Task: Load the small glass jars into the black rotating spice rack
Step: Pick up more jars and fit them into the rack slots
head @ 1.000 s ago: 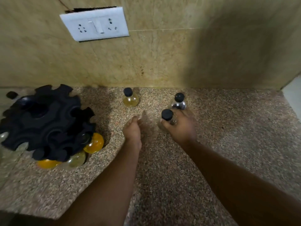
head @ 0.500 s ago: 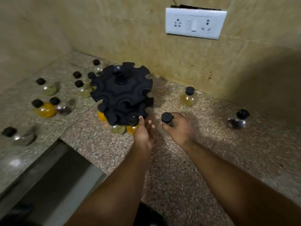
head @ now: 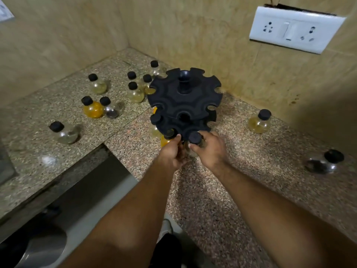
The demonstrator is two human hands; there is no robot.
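Note:
The black rotating spice rack (head: 184, 101) stands in the counter's corner, with jars hanging in its lower tier at the front left. My right hand (head: 209, 149) is shut on a small glass jar with a black cap (head: 195, 137), held against the rack's front lower edge. My left hand (head: 172, 153) touches the rack's lower tier beside a yellow jar (head: 164, 141); its fingers are curled at the rim. Several loose jars (head: 135, 91) stand left of the rack. A pale yellow jar (head: 258, 122) and a dark jar (head: 324, 163) stand to the right.
A tiled wall with a white socket plate (head: 295, 29) rises behind the counter. The granite counter (head: 241, 190) steps down at a front edge on the left, with a metal vessel (head: 44, 246) below. An orange jar (head: 92, 108) and a clear jar (head: 64, 132) sit far left.
My view swung left and the rack came to the centre. My right hand carried the jar from the open counter to the rack's front edge, and my left hand reached the rack's lower tier.

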